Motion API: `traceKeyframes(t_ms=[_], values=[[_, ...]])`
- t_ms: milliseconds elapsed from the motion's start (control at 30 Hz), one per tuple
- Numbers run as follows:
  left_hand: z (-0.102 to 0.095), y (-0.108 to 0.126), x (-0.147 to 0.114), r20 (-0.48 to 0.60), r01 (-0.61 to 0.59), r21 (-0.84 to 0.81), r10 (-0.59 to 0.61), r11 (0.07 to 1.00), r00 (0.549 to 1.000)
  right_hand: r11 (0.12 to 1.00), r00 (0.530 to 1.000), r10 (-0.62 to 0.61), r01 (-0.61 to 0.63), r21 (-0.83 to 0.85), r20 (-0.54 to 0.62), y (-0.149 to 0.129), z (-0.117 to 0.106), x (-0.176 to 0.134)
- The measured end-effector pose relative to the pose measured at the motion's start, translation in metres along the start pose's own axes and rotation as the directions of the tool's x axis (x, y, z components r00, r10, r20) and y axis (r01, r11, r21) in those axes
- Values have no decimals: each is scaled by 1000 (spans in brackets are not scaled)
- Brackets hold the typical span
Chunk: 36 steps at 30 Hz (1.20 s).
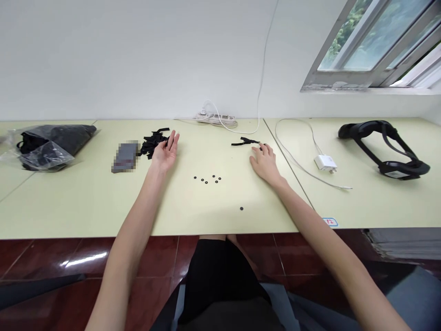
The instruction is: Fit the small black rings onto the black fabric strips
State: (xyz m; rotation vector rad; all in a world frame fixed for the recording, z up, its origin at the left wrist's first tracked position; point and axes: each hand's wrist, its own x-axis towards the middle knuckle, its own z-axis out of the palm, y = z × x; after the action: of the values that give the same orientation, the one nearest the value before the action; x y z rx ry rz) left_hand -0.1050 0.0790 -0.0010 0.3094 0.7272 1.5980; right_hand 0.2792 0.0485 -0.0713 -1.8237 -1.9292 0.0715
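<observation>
My left hand (166, 154) is turned palm up with its fingers apart, at the right edge of a pile of short black fabric strips (149, 145). It covers part of that pile and appears to hold nothing. My right hand (266, 163) rests palm down, fingers spread, its fingertips at the right end of a few black strips (246, 141) that lie partly across one another. Between my hands, several small round black pieces (213, 176), like snaps or washers, are scattered on the table. One more dark disc (241, 208) lies nearer the front edge.
Left on the pale table (86, 202) are a pixelated grey item (126, 157) and a plastic bag with black material (55, 145). A power strip (217, 119) sits by the wall. Toward the right are a white charger (325, 162) with its cable and a black headset (382, 147).
</observation>
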Motion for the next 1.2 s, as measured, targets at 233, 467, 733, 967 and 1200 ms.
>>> traceKeyframes(t_ms=[233, 467, 733, 967, 1200], values=[[3, -1, -2, 30, -33, -9, 33, 999, 999, 993, 998, -31, 36, 114, -47, 30, 2, 12], [-3, 1, 6, 21, -11, 90, 9, 996, 1000, 948, 991, -35, 74, 310, -129, 29, -3, 15], [14, -32, -14, 94, -125, 576, 86, 808, 992, 892, 987, 31, 44, 451, -156, 13, -13, 13], [28, -72, -63, 612, -474, 739, -181, 478, 770, 425, 981, -188, 47, 904, 38, -55, -23, -16], [25, -76, -66, 604, -421, 782, -389, 460, 696, 306, 960, -256, -32, 951, 115, -81, -25, -34]])
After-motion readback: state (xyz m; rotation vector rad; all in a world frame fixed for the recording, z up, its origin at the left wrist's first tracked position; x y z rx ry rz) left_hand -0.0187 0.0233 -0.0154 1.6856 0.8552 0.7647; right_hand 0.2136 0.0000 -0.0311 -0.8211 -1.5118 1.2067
